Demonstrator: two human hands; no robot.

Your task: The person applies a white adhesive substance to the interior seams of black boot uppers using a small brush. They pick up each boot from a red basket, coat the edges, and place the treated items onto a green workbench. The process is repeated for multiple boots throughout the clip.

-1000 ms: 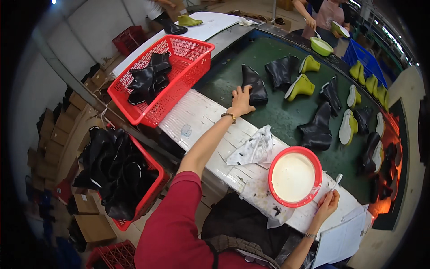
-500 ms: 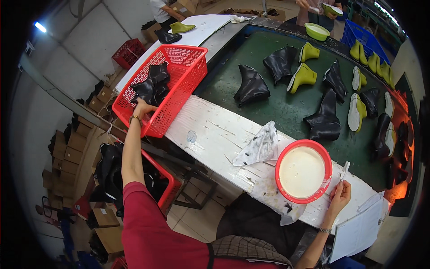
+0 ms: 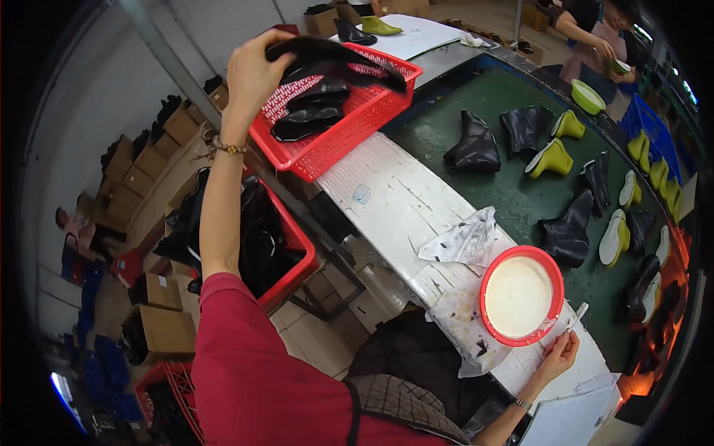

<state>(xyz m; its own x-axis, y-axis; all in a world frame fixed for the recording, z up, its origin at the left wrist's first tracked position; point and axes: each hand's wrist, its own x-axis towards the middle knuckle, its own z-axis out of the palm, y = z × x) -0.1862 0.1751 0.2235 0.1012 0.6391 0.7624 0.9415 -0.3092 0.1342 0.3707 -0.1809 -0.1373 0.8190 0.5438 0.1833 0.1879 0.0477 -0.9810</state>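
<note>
My left hand point(image 3: 256, 70) is raised over the near-left end of a red plastic basket point(image 3: 364, 137), gripping a black leather boot upper point(image 3: 335, 59). This upper hangs across the basket, slightly blurred. Beneath it, more black boot uppers point(image 3: 316, 100) lie inside. My right hand point(image 3: 559, 353) is closed around a small brush point(image 3: 578, 316) with a whitish end, by the edge of the white board point(image 3: 379, 201). Beside that hand stands a red bowl point(image 3: 485, 290) of creamy white liquid point(image 3: 519, 296). A stained white cloth point(image 3: 465, 238) lies to the bowl's left.
Black boot uppers point(image 3: 474, 141) and yellow-green boot lasts point(image 3: 550, 157) stand or lie on the green belt point(image 3: 439, 193). A person point(image 3: 595, 44) works at the far right near a green bowl point(image 3: 588, 97). Below the board's left side, another red crate point(image 3: 297, 245) holds black uppers.
My left hand has lifted a black boot upper from inside the basket to above it. The view has shifted left. My right hand keeps the brush near the bowl.
</note>
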